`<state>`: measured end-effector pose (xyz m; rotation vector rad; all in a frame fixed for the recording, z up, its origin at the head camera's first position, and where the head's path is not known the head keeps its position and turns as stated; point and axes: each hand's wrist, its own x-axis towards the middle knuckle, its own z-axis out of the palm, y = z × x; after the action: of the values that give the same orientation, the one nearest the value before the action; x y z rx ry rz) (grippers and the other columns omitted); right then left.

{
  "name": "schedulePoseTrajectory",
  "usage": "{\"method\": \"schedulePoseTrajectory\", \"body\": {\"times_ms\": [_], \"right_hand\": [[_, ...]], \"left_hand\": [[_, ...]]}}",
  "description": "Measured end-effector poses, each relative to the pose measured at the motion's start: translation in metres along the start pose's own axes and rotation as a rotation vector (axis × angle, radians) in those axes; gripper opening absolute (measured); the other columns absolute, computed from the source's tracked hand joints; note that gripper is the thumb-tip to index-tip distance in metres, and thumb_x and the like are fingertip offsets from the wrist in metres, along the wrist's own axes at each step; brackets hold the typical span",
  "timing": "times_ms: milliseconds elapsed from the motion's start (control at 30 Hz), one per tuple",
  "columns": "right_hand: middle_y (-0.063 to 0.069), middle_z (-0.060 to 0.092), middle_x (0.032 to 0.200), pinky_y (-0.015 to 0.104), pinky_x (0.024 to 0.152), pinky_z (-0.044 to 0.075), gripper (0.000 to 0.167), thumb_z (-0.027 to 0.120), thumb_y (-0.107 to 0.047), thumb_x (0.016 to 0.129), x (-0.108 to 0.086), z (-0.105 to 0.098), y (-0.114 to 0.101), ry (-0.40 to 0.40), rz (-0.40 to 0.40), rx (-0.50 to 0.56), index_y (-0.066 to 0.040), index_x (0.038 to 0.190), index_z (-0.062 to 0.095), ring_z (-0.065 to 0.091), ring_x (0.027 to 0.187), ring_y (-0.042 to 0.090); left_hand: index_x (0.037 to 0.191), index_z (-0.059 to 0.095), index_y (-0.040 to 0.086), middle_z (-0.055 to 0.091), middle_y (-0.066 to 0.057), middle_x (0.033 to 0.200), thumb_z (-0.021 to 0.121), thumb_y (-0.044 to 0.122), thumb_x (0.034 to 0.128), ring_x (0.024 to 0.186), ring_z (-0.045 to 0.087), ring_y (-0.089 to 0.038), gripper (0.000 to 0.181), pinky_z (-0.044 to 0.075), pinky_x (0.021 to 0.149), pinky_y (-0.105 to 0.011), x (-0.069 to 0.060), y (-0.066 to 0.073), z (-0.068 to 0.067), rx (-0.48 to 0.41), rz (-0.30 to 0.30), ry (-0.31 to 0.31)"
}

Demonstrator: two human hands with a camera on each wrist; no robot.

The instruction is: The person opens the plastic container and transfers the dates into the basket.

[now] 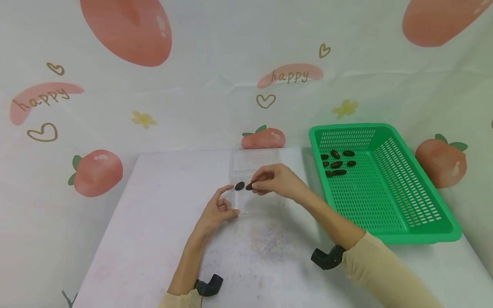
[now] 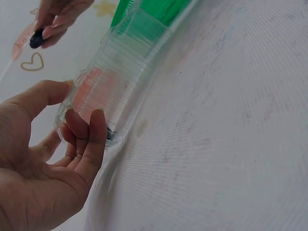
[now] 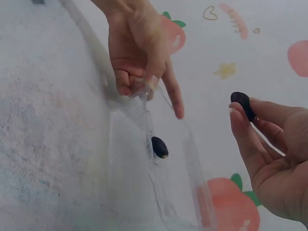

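Note:
A clear plastic box [image 1: 265, 207] lies on the table with its lid [image 1: 254, 160] folded open toward the back. One dark brown date [image 1: 239, 186] is in its left part; the right wrist view also shows this date [image 3: 160, 147]. My left hand [image 1: 215, 213] holds the box's left side, thumb at the near corner and index finger stretched toward the back; its other fingers are curled. Above the box, my right hand [image 1: 280, 182] pinches a second date [image 3: 243, 105] between thumb and fingertips. That held date is partly covered by the fingers in the head view.
At the right stands a green plastic basket [image 1: 385, 192] with slotted walls. Several dates [image 1: 337, 164] lie in its back left corner. The white table [image 1: 165, 205] meets a backdrop [image 1: 200, 111] printed with fruit and hearts.

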<state>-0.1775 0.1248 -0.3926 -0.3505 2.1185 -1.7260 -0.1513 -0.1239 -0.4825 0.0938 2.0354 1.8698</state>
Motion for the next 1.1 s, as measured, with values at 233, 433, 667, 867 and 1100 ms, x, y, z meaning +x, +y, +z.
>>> {"method": "schedulePoseTrajectory", "body": {"times_ms": [233,433,667,867,1100], "right_hand": [[0.014,0.073,0.093,0.043,0.082,0.057,0.016,0.074,-0.011,0.09,-0.01,-0.022,-0.004,0.039,0.004,0.014,0.0,0.101,0.071,0.073,0.084,0.025],[0.016,0.072,0.102,0.04,0.085,0.056,0.022,0.071,-0.015,0.093,-0.022,-0.048,-0.005,0.048,0.019,-0.012,0.0,0.11,0.071,0.072,0.088,0.024],[0.012,0.072,0.11,0.035,0.091,0.053,0.027,0.072,-0.022,0.092,-0.043,-0.082,0.0,0.091,0.016,-0.082,-0.006,0.113,0.072,0.071,0.097,0.024],[0.005,0.073,0.111,0.033,0.089,0.053,0.034,0.074,-0.03,0.091,-0.059,-0.109,0.006,0.16,0.047,-0.131,-0.009,0.118,0.071,0.068,0.103,0.018],[0.005,0.073,0.11,0.036,0.08,0.056,0.037,0.075,-0.026,0.09,-0.07,-0.136,0.013,0.254,0.035,-0.118,-0.005,0.121,0.07,0.068,0.1,0.023]], "left_hand": [[0.148,0.041,0.019,0.044,-0.001,0.081,0.073,-0.007,0.078,0.071,0.054,-0.013,0.081,0.051,0.074,-0.027,0.0,-0.001,-0.001,-0.017,0.007,-0.011],[0.148,0.041,0.017,0.044,-0.001,0.081,0.074,-0.007,0.0775,0.072,0.055,-0.012,0.082,0.052,0.074,-0.027,0.0,-0.001,-0.001,-0.018,0.013,-0.005],[0.148,0.042,0.021,0.045,-0.001,0.08,0.074,-0.006,0.0774,0.07,0.053,-0.012,0.082,0.05,0.072,-0.026,0.0,0.0,-0.001,-0.013,0.01,-0.007],[0.147,0.043,0.023,0.045,-0.001,0.08,0.075,-0.005,0.0779,0.071,0.054,-0.013,0.081,0.049,0.071,-0.026,-0.001,0.001,0.0,-0.003,0.002,0.004],[0.147,0.043,0.023,0.045,-0.001,0.08,0.075,-0.005,0.0784,0.071,0.052,-0.013,0.081,0.049,0.071,-0.026,-0.001,0.001,0.0,0.006,0.005,0.0]]}}
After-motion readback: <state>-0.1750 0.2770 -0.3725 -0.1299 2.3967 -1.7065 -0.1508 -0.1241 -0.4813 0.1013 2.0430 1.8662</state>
